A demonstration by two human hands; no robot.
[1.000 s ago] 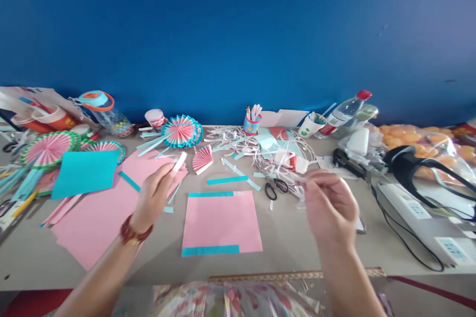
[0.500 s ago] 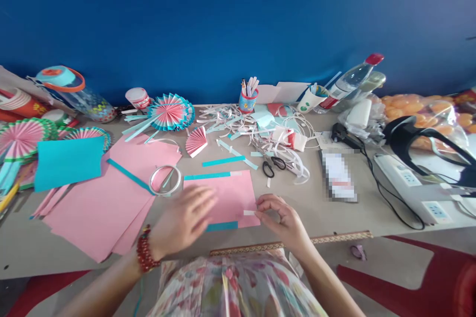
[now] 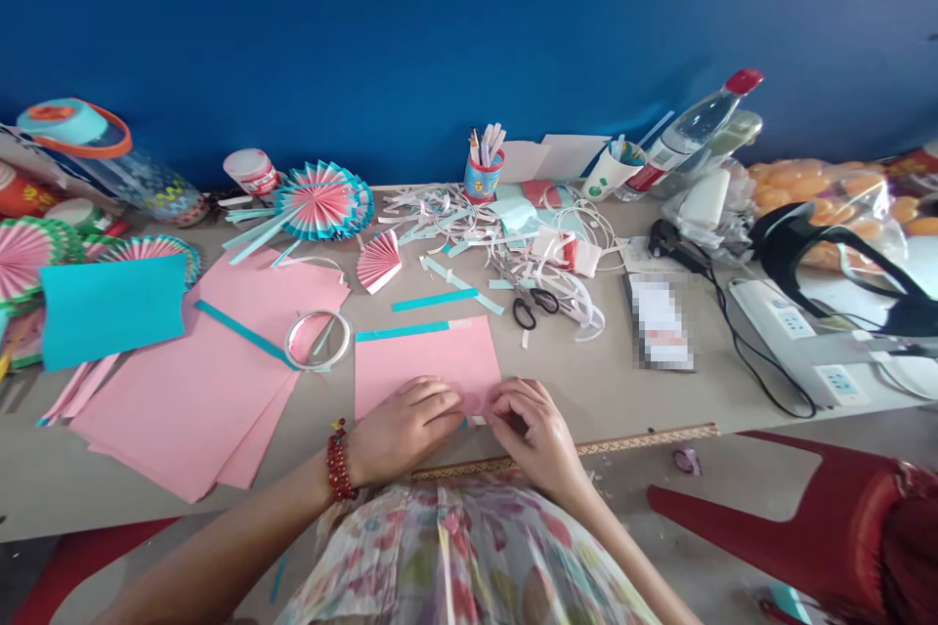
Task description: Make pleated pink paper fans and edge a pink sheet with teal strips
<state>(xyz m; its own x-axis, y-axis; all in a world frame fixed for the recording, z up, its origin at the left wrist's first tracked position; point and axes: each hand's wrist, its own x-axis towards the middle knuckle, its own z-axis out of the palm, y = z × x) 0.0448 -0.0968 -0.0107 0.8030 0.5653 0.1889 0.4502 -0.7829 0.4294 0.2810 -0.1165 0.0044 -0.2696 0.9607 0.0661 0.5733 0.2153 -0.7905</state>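
Observation:
A pink paper sheet (image 3: 425, 356) with a teal strip along its far edge lies in front of me on the table. My left hand (image 3: 406, 420), a red bead bracelet on its wrist, rests with fingers laid flat on the sheet's near edge. My right hand (image 3: 529, 425) is curled at the sheet's near right corner, its fingertips pinching a small white piece of tape (image 3: 477, 420) against the paper. The two hands almost touch. A tape roll (image 3: 317, 340) lies just left of the sheet.
Black scissors (image 3: 532, 305) and white paper scraps (image 3: 469, 215) lie beyond the sheet. Larger pink sheets (image 3: 197, 381), a teal sheet (image 3: 109, 308) and paper fans (image 3: 322, 200) are left. A pen cup (image 3: 482, 178), bottle (image 3: 689, 132), power strip (image 3: 806, 352) and red chair (image 3: 798, 518) are right.
My left hand put the tape roll down on the table and came to the pink sheet. My right hand came down with the tape piece to the sheet's near corner. The view tilted down.

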